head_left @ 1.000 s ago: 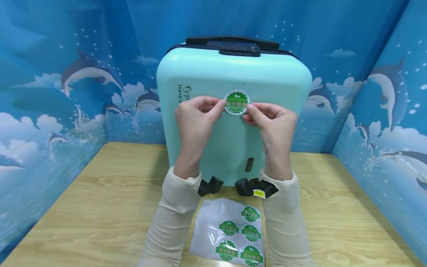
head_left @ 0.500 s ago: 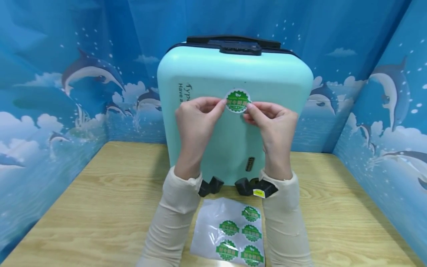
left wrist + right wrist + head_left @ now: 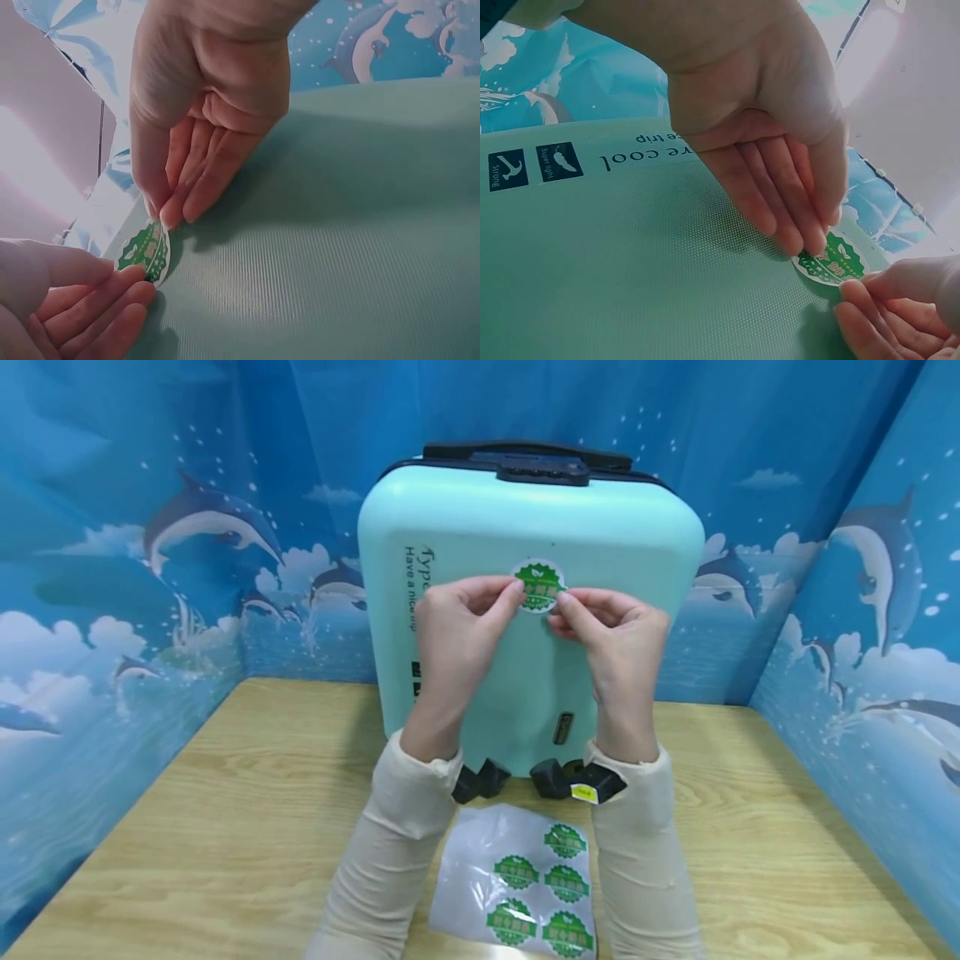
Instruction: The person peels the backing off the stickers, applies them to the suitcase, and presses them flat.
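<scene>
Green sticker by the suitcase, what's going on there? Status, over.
Left hand and right hand pinching opposite sides of green sticker. Sticker at suitcase front; contact unclear. In the way: fingertips over its rim.

The table (image 3: 247,793) has a light wood-grain top. Towards its back stands 1 mint-green suitcase (image 3: 517,677), upright, its lower end on the wood. In front of it lies 1 clear, shiny sheet (image 3: 467,877) bearing 5 green stickers (image 3: 566,883), 3 in the right column and 2 in the left.
</scene>
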Motion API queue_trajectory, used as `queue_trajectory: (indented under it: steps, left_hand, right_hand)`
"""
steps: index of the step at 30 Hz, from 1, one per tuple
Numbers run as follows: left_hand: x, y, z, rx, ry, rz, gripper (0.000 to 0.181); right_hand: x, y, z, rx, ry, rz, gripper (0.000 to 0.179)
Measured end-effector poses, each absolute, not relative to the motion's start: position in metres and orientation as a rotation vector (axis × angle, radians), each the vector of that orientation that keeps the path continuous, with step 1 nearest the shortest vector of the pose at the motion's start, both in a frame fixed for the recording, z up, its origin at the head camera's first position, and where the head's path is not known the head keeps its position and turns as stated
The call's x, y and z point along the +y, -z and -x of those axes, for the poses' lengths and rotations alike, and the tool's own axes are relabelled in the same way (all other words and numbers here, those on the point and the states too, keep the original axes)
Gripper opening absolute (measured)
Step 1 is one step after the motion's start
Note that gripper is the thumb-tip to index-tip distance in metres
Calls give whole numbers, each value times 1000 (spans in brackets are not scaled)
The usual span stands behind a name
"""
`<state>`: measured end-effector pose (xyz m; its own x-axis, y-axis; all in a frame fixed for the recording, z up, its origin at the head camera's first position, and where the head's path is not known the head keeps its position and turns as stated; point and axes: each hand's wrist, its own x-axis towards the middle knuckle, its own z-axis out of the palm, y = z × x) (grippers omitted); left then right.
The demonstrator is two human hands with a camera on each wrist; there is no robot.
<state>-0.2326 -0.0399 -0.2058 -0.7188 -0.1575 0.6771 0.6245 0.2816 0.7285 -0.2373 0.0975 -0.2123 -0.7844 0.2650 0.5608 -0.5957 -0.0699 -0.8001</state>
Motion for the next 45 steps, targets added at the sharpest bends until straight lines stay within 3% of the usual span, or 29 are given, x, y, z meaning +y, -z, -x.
queue_trajectory:
  steps: [45]
  left_hand:
    - [-25, 195, 235, -1911, 1646, 575, 19]
  right_hand:
    - [102, 216, 236, -1686, -1876, -377, 16]
